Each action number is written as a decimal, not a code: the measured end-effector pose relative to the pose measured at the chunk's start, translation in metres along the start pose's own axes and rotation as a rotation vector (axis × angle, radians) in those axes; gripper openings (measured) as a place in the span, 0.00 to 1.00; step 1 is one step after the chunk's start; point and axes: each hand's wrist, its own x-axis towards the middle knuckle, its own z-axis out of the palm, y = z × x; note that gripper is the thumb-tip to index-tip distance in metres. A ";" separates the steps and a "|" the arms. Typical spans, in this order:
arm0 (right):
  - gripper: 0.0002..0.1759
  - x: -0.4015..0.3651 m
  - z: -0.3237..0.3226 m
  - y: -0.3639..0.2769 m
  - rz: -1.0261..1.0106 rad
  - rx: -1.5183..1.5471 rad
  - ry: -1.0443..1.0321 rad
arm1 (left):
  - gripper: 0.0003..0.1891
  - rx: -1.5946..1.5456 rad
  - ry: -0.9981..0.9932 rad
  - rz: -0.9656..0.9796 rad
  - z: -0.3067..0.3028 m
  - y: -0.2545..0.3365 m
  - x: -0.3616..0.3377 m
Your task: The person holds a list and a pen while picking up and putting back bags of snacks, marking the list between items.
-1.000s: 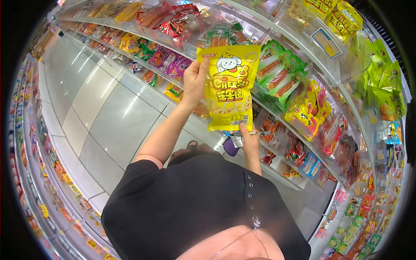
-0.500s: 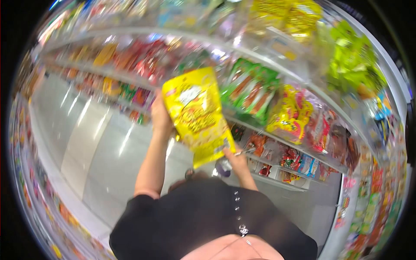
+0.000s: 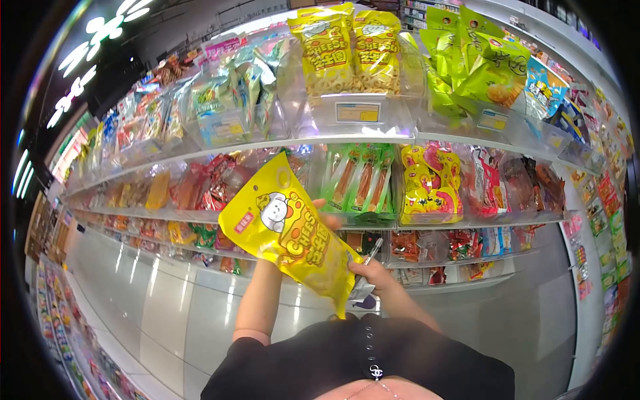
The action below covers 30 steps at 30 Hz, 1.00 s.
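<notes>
A yellow cheese snack bag (image 3: 290,230) with a cartoon figure is tilted in front of the shelves, its top pointing up-left. My left hand (image 3: 329,219) grips it from behind; only fingertips show past the bag's right edge. At the bag's lower corner, my right hand (image 3: 375,274) pinches the pack while also holding a thin pen (image 3: 371,252). A purple object (image 3: 365,303) peeks out under that hand.
Identical yellow cheese bags (image 3: 347,47) stand on the top shelf behind a price tag (image 3: 358,111), with green bags (image 3: 477,67) to their right. Green sausage packs (image 3: 360,177) and yellow-red packs (image 3: 430,180) fill the shelf below. A glossy tiled aisle floor (image 3: 167,313) runs off to the left.
The view has swung upward, showing the top shelf. The bag has tipped from upright to slanting up-left, and both hands stay on it.
</notes>
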 end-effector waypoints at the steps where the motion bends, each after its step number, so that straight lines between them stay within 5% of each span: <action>1: 0.16 0.000 0.005 -0.004 0.006 0.034 0.067 | 0.28 0.054 -0.142 0.031 -0.011 -0.005 0.011; 4: 0.15 0.003 -0.008 -0.006 0.077 0.002 -0.008 | 0.20 0.211 -0.448 0.249 -0.048 -0.013 0.046; 8: 0.13 -0.008 -0.012 -0.025 -0.090 -0.110 -0.024 | 0.18 0.086 -0.450 0.345 0.036 0.060 0.066; 10: 0.11 -0.025 -0.007 -0.041 -0.117 -0.143 0.044 | 0.21 0.304 -0.120 0.376 0.073 0.112 0.067; 12: 0.09 -0.032 -0.025 -0.035 -0.192 -0.174 0.119 | 0.25 0.518 0.155 0.604 0.114 0.155 0.110; 14: 0.08 -0.040 -0.040 -0.031 -0.261 -0.132 0.163 | 0.27 0.793 0.218 0.508 0.132 0.195 0.154; 18: 0.08 -0.072 -0.055 -0.041 -0.311 -0.212 0.383 | 0.21 0.830 0.578 0.241 0.106 0.224 0.238; 20: 0.08 -0.085 -0.066 -0.037 -0.323 -0.153 0.499 | 0.18 0.757 0.615 0.164 0.105 0.213 0.251; 22: 0.08 -0.096 -0.078 -0.038 -0.285 -0.118 0.597 | 0.17 0.919 0.562 0.399 0.074 0.217 0.275; 23: 0.07 -0.101 -0.082 -0.039 -0.304 -0.102 0.608 | 0.16 0.993 0.366 0.422 0.063 0.220 0.280; 26: 0.07 -0.113 -0.091 -0.043 -0.325 -0.087 0.644 | 0.22 1.354 0.682 0.360 0.048 0.208 0.290; 27: 0.07 -0.118 -0.093 -0.044 -0.312 -0.099 0.661 | 0.30 1.514 0.919 0.486 0.049 0.205 0.295; 28: 0.07 -0.121 -0.094 -0.046 -0.300 -0.110 0.680 | 0.56 1.592 0.884 0.409 0.047 0.204 0.294; 30: 0.06 -0.126 -0.095 -0.048 -0.317 -0.142 0.709 | 0.58 1.843 0.979 0.575 0.084 0.180 0.287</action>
